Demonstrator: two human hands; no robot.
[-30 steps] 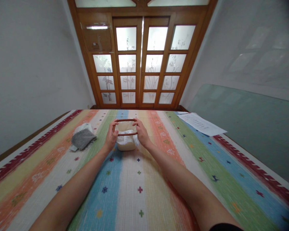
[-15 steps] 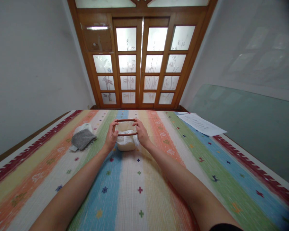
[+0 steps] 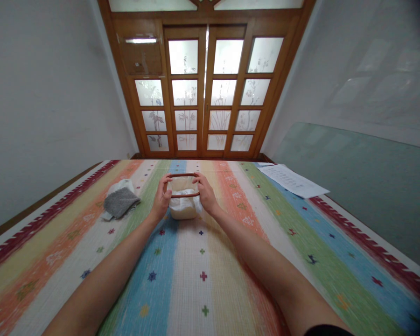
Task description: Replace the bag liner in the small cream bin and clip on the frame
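A small cream bin (image 3: 183, 214) stands on the striped tablecloth (image 3: 191, 261) in front of me, at the middle of the head view. A thin white plastic bag (image 3: 182, 204) lines it and hangs over its outside. Over the bag, at the top, is a brown ring-shaped rim (image 3: 184, 196) with rounded corners. My left hand (image 3: 162, 198) grips the rim's left end, fingers on the far side and thumb toward me. On the opposite end my right hand (image 3: 205, 193) is closed the same way. Whether the rim is seated on the bin is unclear.
Left of the bin lies a crumpled grey cloth (image 3: 122, 202) on a white one (image 3: 121, 185). Printed paper sheets (image 3: 294, 181) lie at the far right. Behind the table are wooden doors (image 3: 205, 116) with glass panes; a pale green panel (image 3: 357, 172) stands along the right wall.
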